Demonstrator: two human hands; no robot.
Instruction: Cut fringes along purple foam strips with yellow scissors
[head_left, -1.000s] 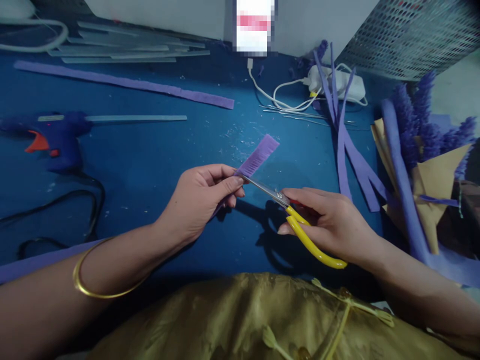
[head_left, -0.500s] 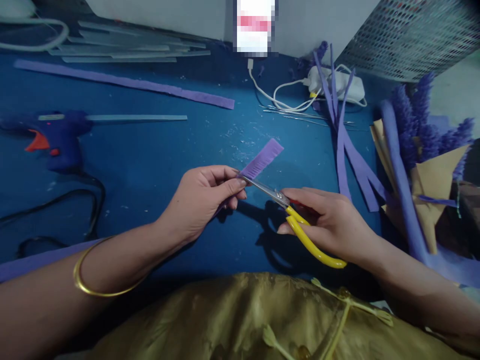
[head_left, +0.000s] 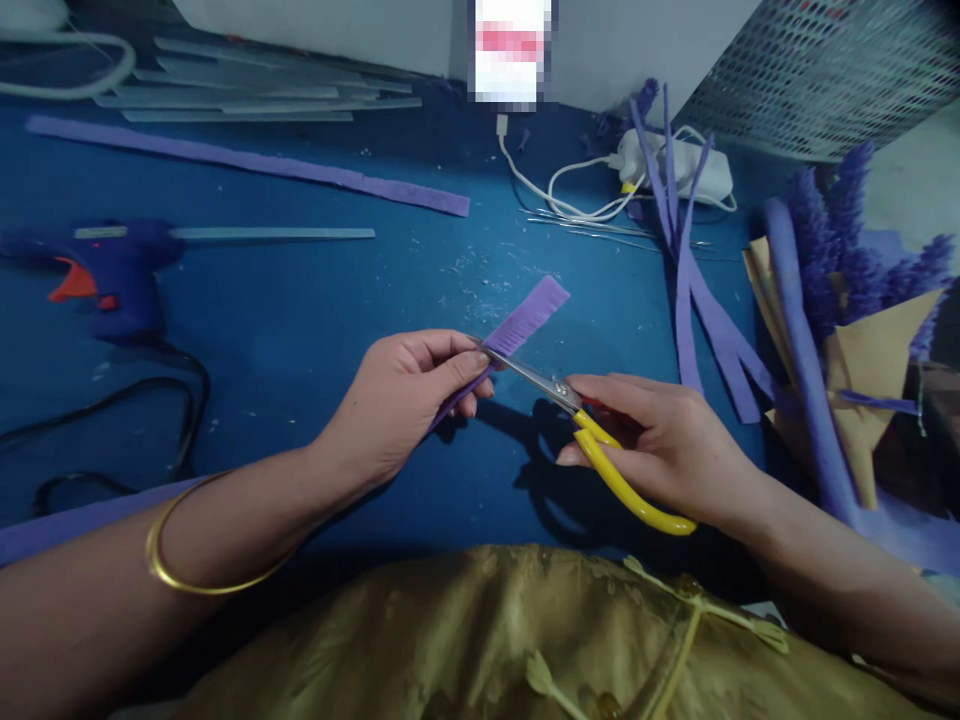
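Nearly closed, the left hand's [head_left: 431, 385] grip pinches the fringed purple strip [head_left: 529, 315].

The purple strip [head_left: 529, 315], notched with fine slits along one long edge, slants up and to the right from the left hand's [head_left: 420, 395] fingers, above the blue table [head_left: 337, 300]. The scissors [head_left: 559, 388], silver-bladed and yellow-handled, lie in the right hand [head_left: 660, 440], blade tips touching the strip.

Pinches w/ L hand [head_left: 409, 395], L thumb [head_left: 463, 371] over curled L fingers [head_left: 468, 404]. Grips w/ R hand [head_left: 675, 440], R fingers [head_left: 626, 395] bent, R thumb [head_left: 577, 456] below. Angles both forearms [head_left: 240, 520] inward. Has hands apart.
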